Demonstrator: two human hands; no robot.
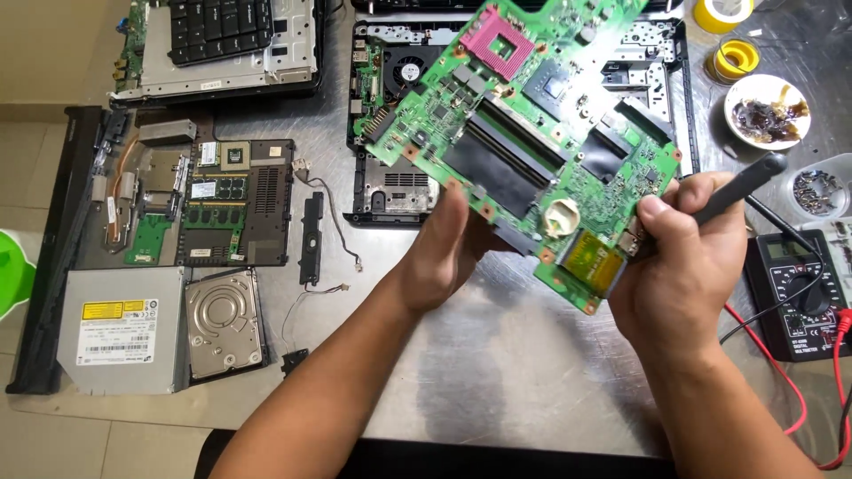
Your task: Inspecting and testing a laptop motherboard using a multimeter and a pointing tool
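The left hand (pixel 444 253) holds the green motherboard (pixel 532 133) from below, tilted above the metal table (pixel 497 355). The right hand (pixel 683 266) grips its lower edge and also a black tool (pixel 741 186), probably a screwdriver. A multimeter (pixel 799 293) lies just beside.

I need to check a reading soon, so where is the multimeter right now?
In the head view, the black multimeter lies at the table's far right edge, just right of the right hand, below the small dish of screws, with red and black leads trailing beside it.
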